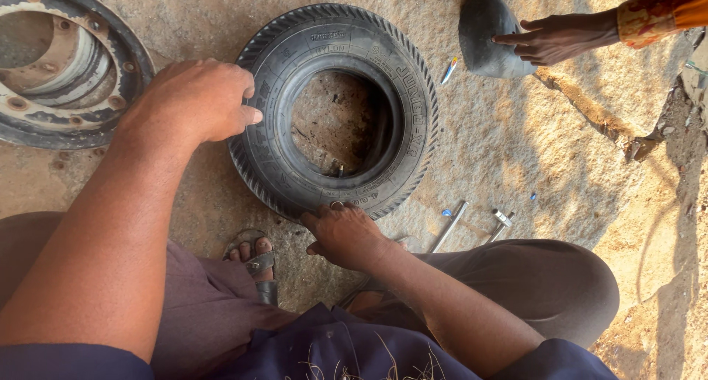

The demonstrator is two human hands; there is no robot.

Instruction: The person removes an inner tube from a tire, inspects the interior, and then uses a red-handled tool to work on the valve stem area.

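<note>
Tyre (413, 122), near edge under hands (343, 236)

I am counting one black tyre (335, 111), one rusty wheel rim (63, 63), one folded black inner tube (487, 33) and two metal tools (450, 227). I am seeing three hands: my left hand (195, 100), my right hand (343, 236) and another person's hand (553, 37).

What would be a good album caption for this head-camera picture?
Both hands, left hand and right hand, rest on a small black tyre lying flat on sandy ground.
</note>
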